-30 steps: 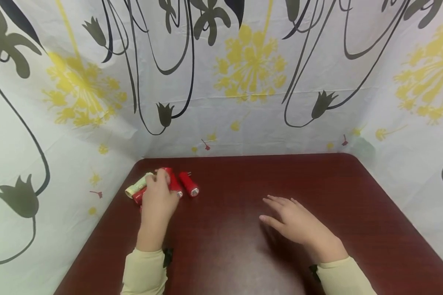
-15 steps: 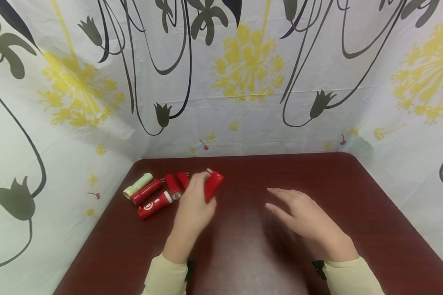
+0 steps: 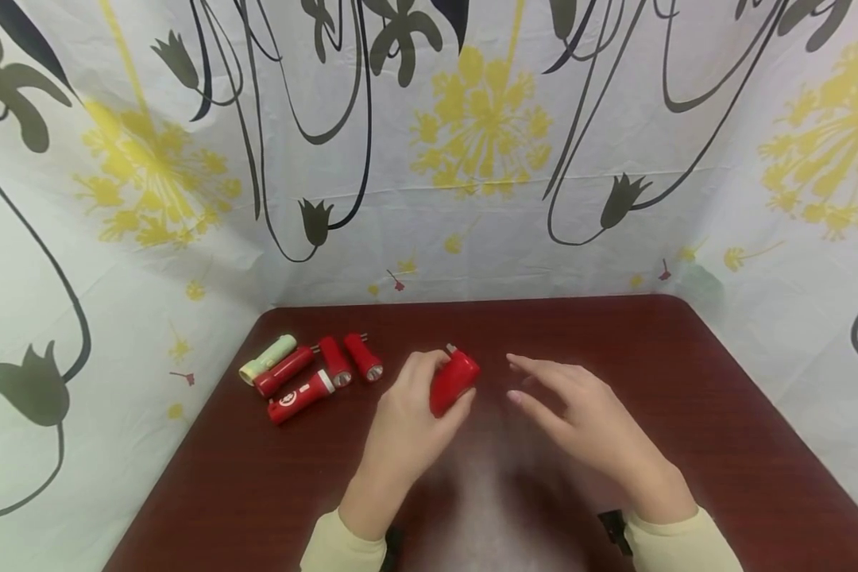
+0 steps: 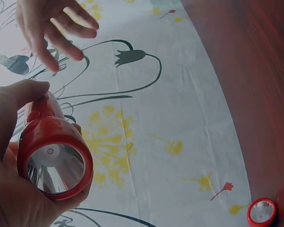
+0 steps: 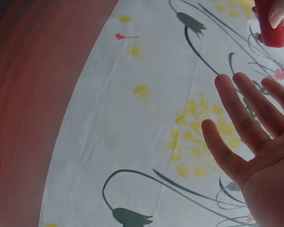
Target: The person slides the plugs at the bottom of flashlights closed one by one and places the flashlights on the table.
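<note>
We have one of six lifted: red flashlight [image 3: 454, 383] up off table [image 3: 615, 334], left hand [image 3: 406, 419] curled round it, near right hand [image 3: 588, 409]. Right hand holds nothing, fingers spread. Five other flashlights [image 3: 284, 372] lie far left on table, untouched.

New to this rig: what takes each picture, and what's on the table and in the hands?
There is no machine: a person works bare-handed. The wide view comes from a head-worn camera looking forward and down; the close views come from one camera on each wrist. The left hand holds a red flashlight; the right hand, fingers spread, holds nothing. On the dark reddish table, toward the left, lie four other red flashlights and a pale one.
</note>
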`<state>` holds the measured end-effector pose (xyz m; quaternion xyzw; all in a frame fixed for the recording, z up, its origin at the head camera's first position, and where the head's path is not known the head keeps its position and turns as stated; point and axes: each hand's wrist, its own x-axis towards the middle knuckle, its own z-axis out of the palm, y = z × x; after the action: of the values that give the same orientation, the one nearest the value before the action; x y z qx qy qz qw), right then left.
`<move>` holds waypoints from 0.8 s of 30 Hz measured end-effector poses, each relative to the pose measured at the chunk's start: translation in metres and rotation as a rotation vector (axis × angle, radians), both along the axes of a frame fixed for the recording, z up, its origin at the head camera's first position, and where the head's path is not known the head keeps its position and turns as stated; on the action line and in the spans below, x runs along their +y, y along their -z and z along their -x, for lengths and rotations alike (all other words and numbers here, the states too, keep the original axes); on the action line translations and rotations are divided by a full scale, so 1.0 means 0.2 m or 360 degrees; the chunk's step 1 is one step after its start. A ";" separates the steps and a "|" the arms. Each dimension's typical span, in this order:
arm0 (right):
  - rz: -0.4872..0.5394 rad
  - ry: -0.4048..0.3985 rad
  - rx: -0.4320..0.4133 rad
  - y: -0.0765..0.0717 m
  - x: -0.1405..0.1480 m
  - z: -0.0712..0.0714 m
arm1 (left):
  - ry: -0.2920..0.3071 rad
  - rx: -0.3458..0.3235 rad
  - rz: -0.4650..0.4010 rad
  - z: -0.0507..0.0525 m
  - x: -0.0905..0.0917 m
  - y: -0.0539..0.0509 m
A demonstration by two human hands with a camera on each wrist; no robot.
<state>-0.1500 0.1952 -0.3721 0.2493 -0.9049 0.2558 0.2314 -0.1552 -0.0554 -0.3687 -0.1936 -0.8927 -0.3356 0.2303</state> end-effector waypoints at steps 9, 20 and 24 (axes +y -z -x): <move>0.0022 -0.0037 0.0002 0.00 -0.05 -0.02 | 0.0049 0.0136 0.0116 -0.01 0.01 0.06; 0.0003 -0.0068 -0.0033 0.01 -0.08 -0.02 | 0.0133 0.0418 0.0218 -0.01 0.04 0.12; -0.0003 -0.0078 -0.0030 0.02 -0.08 -0.02 | 0.0154 0.0397 0.0241 -0.01 0.05 0.13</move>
<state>-0.1466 0.1792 -0.3764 0.2691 -0.9010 0.2629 0.2162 -0.1540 -0.0450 -0.3952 -0.2932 -0.8695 -0.2515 0.3077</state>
